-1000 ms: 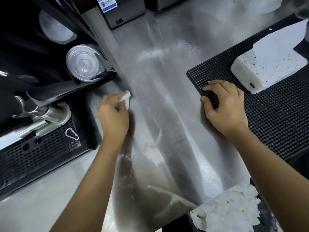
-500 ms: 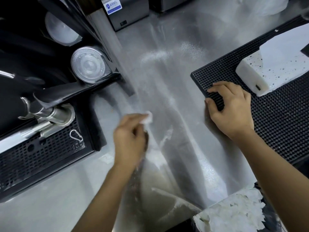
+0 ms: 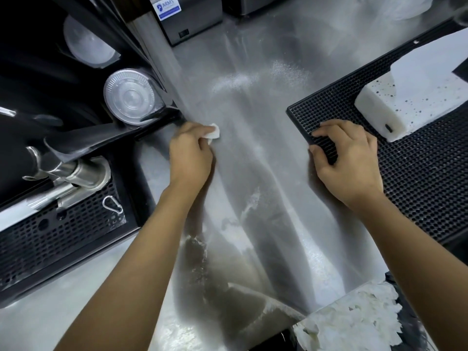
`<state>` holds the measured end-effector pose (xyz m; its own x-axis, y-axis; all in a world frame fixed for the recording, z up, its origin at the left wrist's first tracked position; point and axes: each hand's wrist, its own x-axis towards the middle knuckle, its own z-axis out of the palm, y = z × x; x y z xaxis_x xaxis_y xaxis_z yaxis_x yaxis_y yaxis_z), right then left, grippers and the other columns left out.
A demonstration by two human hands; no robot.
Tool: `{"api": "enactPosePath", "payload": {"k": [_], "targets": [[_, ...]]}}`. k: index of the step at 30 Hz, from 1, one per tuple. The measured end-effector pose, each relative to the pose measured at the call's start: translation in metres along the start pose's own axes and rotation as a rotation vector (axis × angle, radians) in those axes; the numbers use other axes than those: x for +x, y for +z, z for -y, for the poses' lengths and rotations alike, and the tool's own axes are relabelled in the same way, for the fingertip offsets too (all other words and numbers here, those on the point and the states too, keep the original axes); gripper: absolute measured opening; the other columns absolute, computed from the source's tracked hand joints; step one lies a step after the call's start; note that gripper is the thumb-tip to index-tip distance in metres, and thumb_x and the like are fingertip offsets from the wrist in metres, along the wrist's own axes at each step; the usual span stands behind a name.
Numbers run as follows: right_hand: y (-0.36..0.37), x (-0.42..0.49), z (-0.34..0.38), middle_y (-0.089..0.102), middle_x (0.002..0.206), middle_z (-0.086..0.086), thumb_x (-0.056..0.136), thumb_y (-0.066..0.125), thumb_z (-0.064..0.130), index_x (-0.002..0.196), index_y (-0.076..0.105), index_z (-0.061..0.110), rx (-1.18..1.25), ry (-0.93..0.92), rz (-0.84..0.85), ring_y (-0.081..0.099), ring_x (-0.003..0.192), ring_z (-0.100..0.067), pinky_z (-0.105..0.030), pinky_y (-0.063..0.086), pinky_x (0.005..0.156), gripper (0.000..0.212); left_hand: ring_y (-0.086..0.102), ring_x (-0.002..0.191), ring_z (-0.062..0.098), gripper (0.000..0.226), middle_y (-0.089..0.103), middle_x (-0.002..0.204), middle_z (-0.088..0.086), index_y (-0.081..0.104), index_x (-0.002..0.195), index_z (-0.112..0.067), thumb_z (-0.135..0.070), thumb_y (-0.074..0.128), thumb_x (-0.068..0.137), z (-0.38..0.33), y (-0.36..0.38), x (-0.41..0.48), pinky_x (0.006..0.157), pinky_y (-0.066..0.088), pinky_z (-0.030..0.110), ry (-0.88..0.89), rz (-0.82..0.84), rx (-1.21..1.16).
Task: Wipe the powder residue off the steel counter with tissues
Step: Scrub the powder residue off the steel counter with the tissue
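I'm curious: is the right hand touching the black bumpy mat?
Touching. The head view shows the right hand gripping a corner of the black mat, fingers on top, thumb at its edge.

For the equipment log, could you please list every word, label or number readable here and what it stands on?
"ARMS": on the blue-and-white sticker on the steel machine at the far end.
Small print under it on that sticker: too blurred to read.
Tissue box: dark speckles only, no text.
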<state>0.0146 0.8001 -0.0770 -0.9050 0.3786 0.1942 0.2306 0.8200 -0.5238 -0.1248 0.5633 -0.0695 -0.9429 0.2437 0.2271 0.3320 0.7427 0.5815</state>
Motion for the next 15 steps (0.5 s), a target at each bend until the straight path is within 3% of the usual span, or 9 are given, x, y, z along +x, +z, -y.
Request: {"api": "enactPosePath", "payload": {"k": [3,6,10,13,15], "targets": [[0.000,0.000,-0.001,0.057,0.128,0.002,0.090,0.062,0.021,0.115,0.063,0.018,0.005,-0.006,-0.012,0.044,0.123,-0.019,-0.032,0.018,0.109,0.024,0.054,0.078,-0.002,0.027,0.070,0.096,0.001,0.076,0.096,-0.011,0.004,0.058,0.082,-0.003,-0.007,0.011,0.076,0.031,-0.005,0.003,-0.006,-0.023],[0.001,0.000,-0.001,0.057,0.128,0.002,0.090,0.062,0.021,0.114,0.063,0.019,0.005,-0.007,-0.013,0.045,0.123,-0.018,-0.032,0.019,0.109,0.024,0.061,0.086,0.008,0.020,0.070,0.098,0.002,0.075,0.098,-0.014,-0.009,0.058,0.089,-0.006,0.003,0.036,0.076,0.032,-0.004,-0.070,-0.059,-0.050],[0.001,0.000,-0.002,0.056,0.129,0.002,0.090,0.063,0.021,0.115,0.064,0.019,0.004,-0.007,-0.012,0.046,0.122,-0.018,-0.035,0.021,0.111,0.025,0.059,0.099,0.021,0.033,0.067,0.103,0.009,0.073,0.095,-0.007,0.010,0.048,0.082,-0.015,0.025,0.032,0.080,0.031,-0.001,-0.056,-0.064,-0.009],[0.001,0.000,-0.002,0.056,0.130,0.001,0.090,0.064,0.021,0.116,0.064,0.019,0.014,-0.002,-0.008,0.046,0.123,-0.019,-0.039,0.022,0.112,0.025,0.060,0.092,0.023,0.030,0.069,0.096,0.009,0.072,0.087,-0.006,0.009,0.047,0.078,-0.026,0.023,-0.007,0.083,0.038,0.009,0.052,-0.070,-0.035],[0.002,-0.002,-0.003,0.056,0.131,0.000,0.090,0.064,0.020,0.116,0.064,0.018,0.012,-0.001,-0.009,0.046,0.123,-0.021,-0.042,0.024,0.113,0.026,0.060,0.092,0.020,0.027,0.069,0.095,0.006,0.071,0.086,-0.005,0.010,0.050,0.079,-0.035,0.019,-0.046,0.086,0.038,0.006,0.103,-0.010,-0.068]]}}
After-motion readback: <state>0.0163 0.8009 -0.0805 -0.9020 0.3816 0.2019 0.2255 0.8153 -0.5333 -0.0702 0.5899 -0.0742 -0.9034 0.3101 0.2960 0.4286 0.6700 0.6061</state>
